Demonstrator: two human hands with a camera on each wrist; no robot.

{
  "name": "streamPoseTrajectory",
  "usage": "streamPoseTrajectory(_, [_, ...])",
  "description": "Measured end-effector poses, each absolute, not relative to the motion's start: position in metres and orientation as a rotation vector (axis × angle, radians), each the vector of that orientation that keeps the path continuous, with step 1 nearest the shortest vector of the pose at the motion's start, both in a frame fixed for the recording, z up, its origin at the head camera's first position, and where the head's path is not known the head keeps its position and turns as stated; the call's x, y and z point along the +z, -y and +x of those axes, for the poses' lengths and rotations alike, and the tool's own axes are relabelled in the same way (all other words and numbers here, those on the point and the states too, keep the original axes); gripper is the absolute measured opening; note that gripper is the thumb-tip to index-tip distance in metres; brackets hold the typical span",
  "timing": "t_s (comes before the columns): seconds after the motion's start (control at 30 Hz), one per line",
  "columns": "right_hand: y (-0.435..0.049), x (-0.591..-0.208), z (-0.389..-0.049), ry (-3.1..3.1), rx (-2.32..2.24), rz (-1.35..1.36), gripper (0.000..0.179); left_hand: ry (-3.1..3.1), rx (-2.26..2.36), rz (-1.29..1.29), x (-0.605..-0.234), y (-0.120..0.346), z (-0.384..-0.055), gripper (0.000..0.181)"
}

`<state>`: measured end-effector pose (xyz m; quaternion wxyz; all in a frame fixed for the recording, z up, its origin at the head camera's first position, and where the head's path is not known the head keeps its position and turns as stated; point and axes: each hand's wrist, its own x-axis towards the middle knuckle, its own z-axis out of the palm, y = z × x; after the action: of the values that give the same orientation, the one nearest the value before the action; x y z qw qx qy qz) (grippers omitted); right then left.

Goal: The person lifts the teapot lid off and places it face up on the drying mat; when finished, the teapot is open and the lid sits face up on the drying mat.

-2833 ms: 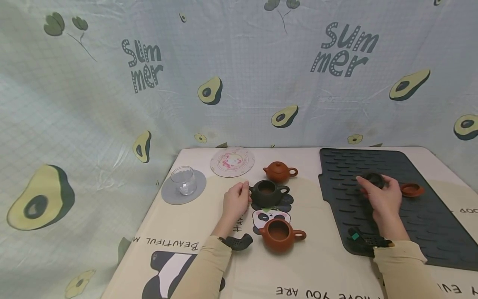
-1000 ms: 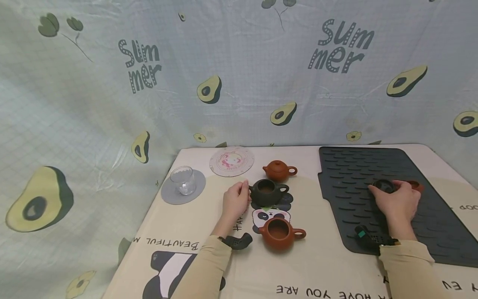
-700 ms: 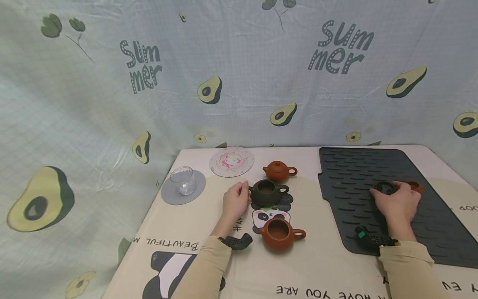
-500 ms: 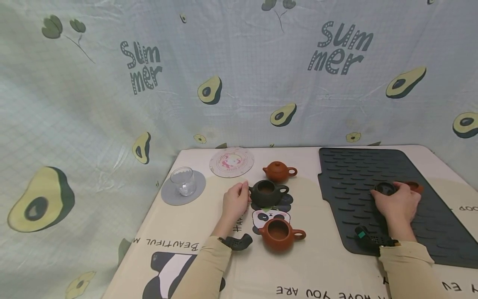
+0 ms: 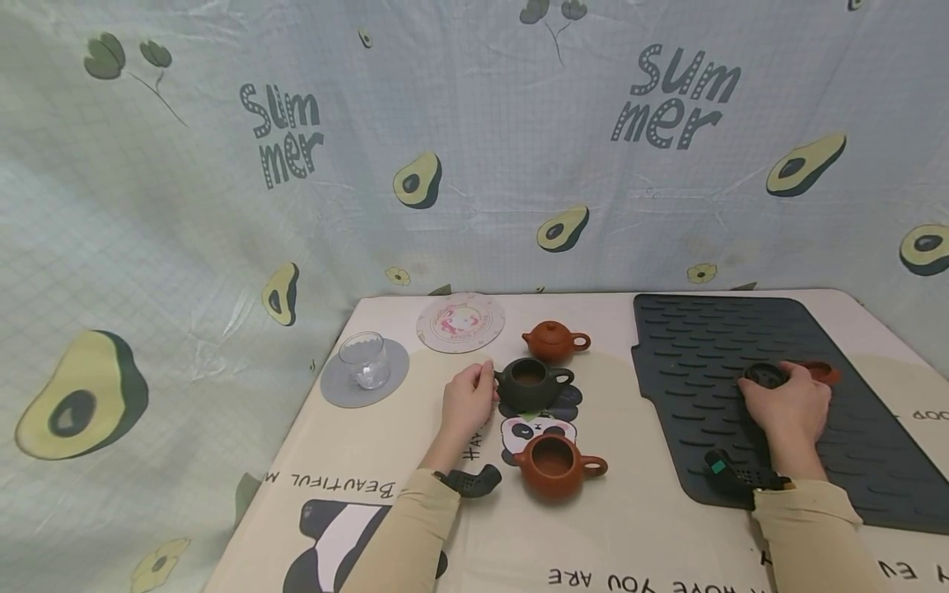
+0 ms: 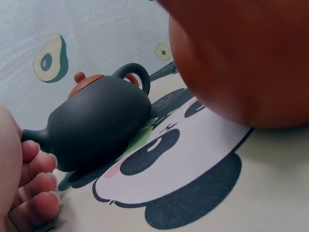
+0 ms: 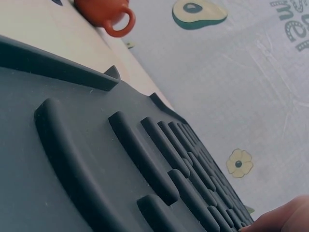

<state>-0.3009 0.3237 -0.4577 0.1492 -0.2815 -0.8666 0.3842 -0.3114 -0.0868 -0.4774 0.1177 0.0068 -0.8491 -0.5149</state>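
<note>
My left hand (image 5: 469,399) pinches the spout of a lidless black teapot (image 5: 530,387). In the left wrist view its curled fingers (image 6: 41,193) are right at the base of that spout. Over on the dark drying mat (image 5: 689,428), my right hand (image 5: 789,408) holds a small round black teapot lid (image 5: 766,375) between thumb and fingers. A reddish-brown lid (image 5: 821,373) lies just right of it, partly behind the hand. The right wrist view shows only a bit of my hand (image 7: 285,217); the black lid is out of sight there.
A lidless brown teapot (image 5: 556,467) stands nearest me, and a lidded brown teapot (image 5: 554,340) sits behind the black one. At left, a glass cup (image 5: 365,360) rests on a grey round coaster (image 5: 396,371). A pink-patterned round mat (image 5: 460,323) lies at the back.
Since the earliest frame my right hand has carried the black lid rightward, close beside the brown lid. Over the last second it has barely shifted. My left hand stays on the spout.
</note>
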Motion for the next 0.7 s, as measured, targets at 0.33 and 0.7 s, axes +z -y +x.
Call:
streamPoseTrajectory(0.33, [-0.3235, -0.4557, -0.2999, 2.492, 1.099, -0.806, 0.072, 2.480, -1.511, 0.017, -0.4753, 0.0867, -0.3106, 0.041])
streamPoseTrajectory(0.7, [-0.3225, -0.4529, -0.3005, 2.465, 1.126, -0.808, 0.072, 2.484, -1.517, 0.029, -0.4727, 0.0872, -0.3098, 0.041])
